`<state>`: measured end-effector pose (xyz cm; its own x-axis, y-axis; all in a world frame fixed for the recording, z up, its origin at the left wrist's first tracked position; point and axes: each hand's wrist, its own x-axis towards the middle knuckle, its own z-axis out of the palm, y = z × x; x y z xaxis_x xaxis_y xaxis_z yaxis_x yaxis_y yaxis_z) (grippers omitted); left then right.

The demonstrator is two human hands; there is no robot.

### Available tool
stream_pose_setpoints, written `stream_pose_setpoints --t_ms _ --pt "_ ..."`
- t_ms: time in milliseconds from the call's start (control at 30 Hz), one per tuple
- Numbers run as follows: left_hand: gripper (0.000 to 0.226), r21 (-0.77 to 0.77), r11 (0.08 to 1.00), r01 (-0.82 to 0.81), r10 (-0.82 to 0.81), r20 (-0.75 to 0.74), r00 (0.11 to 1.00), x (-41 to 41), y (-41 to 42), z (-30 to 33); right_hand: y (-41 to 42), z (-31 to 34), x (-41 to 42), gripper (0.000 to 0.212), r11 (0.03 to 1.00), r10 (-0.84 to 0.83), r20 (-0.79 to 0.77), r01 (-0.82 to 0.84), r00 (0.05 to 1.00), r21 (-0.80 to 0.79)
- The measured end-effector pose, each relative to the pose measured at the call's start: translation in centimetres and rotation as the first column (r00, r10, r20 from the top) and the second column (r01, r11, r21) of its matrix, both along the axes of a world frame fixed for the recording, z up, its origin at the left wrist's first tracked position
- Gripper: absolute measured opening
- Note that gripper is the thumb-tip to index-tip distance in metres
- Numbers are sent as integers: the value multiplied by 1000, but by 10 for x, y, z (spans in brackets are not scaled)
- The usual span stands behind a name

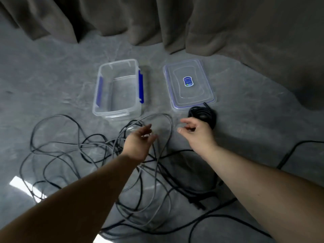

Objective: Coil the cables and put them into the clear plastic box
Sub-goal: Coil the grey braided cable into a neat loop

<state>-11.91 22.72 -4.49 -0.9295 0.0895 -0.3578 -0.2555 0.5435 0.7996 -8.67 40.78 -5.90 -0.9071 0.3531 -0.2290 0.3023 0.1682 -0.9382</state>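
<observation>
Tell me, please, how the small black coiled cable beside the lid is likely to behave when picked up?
The black coil shows no tie, and one end sticks out by the lid, so it may spring loose. It looks floppy, like the tangled cables, and probably light.

The floor [245,106] is smooth grey concrete with pale, cloudy mottling and a slight sheen. Beyond the hands, along the far side, a heavy grey-brown curtain [228,23] hangs in deep folds, its hem resting on the floor and spilling forward on the right. Dark shadow sits in the pleats. Nearer than the hands, low on the left, a bright white patch of reflected light [26,188] glares off the floor; another glint [98,238] shows at the bottom edge.
</observation>
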Motion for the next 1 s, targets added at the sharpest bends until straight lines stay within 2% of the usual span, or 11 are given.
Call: stream_pose_setpoints --t_ms 167,367,467,567,633,700,767,833,900,933,1000 --pt "42 -284 958 39 -78 -125 989 -5 -84 14 -47 4 2 29 996 46 103 -38 994 -76" --pt "42 -343 936 81 -133 -130 983 -2 -144 7 -86 15 10 37 985 173 231 -168 957 -43" --pt "40 -283 948 145 -178 -95 979 7 -144 9 -85 43 27 33 992 120 249 -127 961 14" --pt "36 -133 972 193 -201 -50 978 23 -130 13 -75 65 55 26 998 5 263 -22 965 62" --pt "31 -4 980 201 -201 3 980 41 -123 11 -76 66 77 23 996 -64 313 39 948 84" --pt "26 61 966 252 -254 35 966 58 -116 5 -79 52 96 21 989 -132 327 101 936 109" --pt "22 43 938 343 -345 31 938 69 -111 -6 -87 31 111 19 991 -55 381 4 923 134" --pt "18 -2 915 402 -402 8 915 72 -104 -14 -92 13 122 29 966 119 453 -209 883 153" --pt "14 -28 903 429 -429 -1 903 75 -97 -11 -97 4 131 40 879 269 485 -418 832 229" --pt "10 -26 895 446 -446 -2 895 78 -93 -4 -99 2 134 41 825 293 487 -475 823 306" --pt "8 34 873 487 -487 19 873 87 -86 6 -101 5 139 30 700 301 491 -539 817 468"
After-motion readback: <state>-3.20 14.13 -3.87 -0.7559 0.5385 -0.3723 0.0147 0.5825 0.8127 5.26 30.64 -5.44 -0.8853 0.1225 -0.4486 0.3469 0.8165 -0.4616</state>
